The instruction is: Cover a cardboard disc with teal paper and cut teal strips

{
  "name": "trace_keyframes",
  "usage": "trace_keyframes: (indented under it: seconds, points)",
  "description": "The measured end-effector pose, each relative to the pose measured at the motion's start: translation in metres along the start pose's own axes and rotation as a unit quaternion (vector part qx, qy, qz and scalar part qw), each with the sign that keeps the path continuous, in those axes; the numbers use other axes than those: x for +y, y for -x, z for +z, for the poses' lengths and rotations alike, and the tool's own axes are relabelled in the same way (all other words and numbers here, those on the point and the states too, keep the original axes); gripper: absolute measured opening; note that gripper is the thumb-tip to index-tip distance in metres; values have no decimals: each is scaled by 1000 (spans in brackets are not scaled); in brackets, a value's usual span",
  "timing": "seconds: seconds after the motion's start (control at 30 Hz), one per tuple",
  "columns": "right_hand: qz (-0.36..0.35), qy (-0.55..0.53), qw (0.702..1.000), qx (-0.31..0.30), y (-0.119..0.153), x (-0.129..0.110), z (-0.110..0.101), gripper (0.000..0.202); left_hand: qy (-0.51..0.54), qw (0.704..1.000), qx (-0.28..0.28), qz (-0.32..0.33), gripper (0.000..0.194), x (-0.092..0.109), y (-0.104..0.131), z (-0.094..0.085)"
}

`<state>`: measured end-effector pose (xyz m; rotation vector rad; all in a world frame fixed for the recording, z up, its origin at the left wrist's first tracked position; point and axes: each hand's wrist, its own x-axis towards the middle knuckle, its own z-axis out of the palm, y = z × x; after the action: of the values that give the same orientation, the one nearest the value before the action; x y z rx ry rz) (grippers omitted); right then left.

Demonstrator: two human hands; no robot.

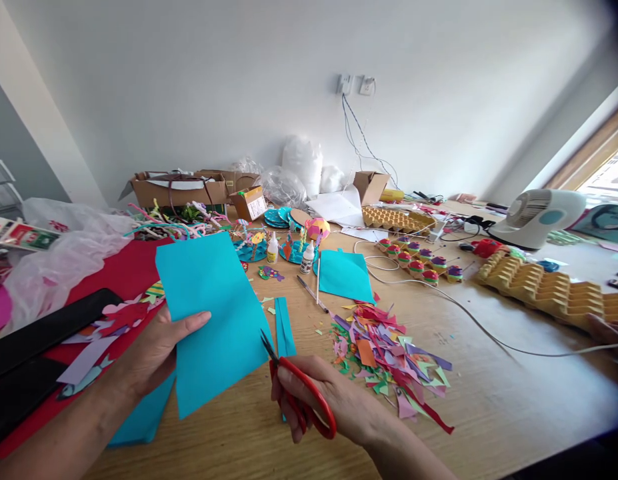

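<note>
My left hand (171,337) grips a sheet of turquoise paper (216,313) by its left edge, thumb on top, and holds it up over the table. In my right hand (313,387) is a pair of scissors (309,397) with red handles and dark blades. The blade tips are at the lower right edge of the sheet; whether they bite into it I cannot tell. Just behind lie narrow turquoise strips (285,327). More turquoise paper (143,417) lies beneath my left forearm, and another turquoise piece (345,275) rests farther back on the table.
A heap of coloured paper scraps (389,353) lies right of the scissors. Two glue bottles (307,259) stand beyond the sheet. A white cable (469,310) crosses the table toward egg trays (549,287) and a white fan (536,217). Another person's hand (609,333) is at the right edge.
</note>
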<state>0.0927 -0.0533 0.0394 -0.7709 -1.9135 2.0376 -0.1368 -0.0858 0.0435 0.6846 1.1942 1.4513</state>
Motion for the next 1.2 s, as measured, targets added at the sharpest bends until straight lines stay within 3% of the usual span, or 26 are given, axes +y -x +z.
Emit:
trace_keyframes:
  seconds: [0.37,0.6,0.77,0.9,1.2]
  points:
    - [-6,-28,999,-28,-4,2,-5,48,-40,997,-37,58,58,1,-6,-8]
    - [-13,-40,999,-20,-8,3,-4,49,-36,995,-69,-56,75,6,5,-2]
    - [-2,-33,999,3,-10,3,-1,50,-22,995,-72,-58,80,7,9,1]
    - [6,-21,1000,19,-13,5,1,50,-19,992,-111,-53,72,6,8,0]
    - [10,-41,998,39,-18,4,6,50,-8,988,-134,-73,43,4,10,-5]
